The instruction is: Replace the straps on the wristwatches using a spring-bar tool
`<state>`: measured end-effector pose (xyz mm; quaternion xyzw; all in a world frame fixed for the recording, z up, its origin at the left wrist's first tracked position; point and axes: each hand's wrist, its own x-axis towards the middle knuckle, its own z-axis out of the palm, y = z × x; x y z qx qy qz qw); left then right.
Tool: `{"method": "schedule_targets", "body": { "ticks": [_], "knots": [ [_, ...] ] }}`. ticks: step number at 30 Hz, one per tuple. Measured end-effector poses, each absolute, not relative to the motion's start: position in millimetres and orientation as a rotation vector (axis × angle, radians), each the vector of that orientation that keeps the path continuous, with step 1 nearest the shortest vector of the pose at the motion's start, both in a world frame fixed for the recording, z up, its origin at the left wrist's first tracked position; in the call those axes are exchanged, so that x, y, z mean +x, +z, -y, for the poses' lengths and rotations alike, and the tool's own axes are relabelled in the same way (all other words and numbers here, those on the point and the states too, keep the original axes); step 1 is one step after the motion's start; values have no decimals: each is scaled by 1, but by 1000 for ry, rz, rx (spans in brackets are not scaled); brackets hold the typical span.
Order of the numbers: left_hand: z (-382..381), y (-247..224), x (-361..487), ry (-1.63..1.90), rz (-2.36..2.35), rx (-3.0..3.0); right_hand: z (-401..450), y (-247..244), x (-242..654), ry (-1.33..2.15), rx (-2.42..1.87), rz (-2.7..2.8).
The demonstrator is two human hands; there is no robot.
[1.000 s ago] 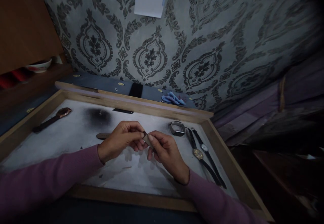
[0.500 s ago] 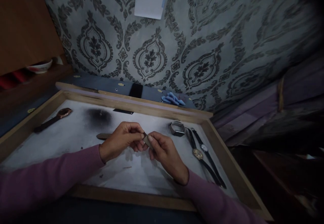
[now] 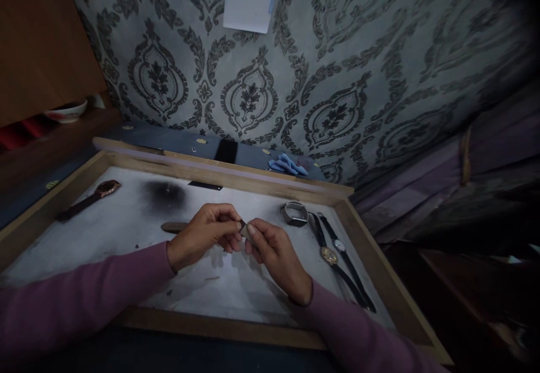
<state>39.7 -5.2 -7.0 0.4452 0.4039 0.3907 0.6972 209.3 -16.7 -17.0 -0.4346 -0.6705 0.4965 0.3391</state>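
Over the middle of a wooden-framed tray, my two hands meet at a small brownish-grey strap piece. My right hand pinches it between thumb and fingers. At its upper left end, my left hand has its thumb and forefinger closed on something too small to make out. A grey-brown strap end lies just left of my left hand, partly hidden by it. Right of my hands are a silver watch, a gold-faced watch and a white-faced watch.
A brown watch lies at the tray's left. A flat black piece rests near the back wall. Behind the tray are a blue cloth and a black item. A bowl stands on the left shelf.
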Motion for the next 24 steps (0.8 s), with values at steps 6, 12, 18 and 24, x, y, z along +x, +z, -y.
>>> {"method": "schedule_targets", "body": {
  "ticks": [6, 12, 18, 24],
  "knots": [
    [5, -9, 39, 875, -873, 1006, 15, -17, 210, 1298, -1117, 1738],
    [5, -9, 39, 887, -847, 1035, 14, -20, 211, 1312, -1116, 1736],
    [4, -10, 39, 879, -853, 1039, 13, -21, 211, 1301, -1112, 1758],
    [4, -10, 38, 877, -847, 1036, 13, -22, 212, 1293, -1139, 1753]
  ]
}}
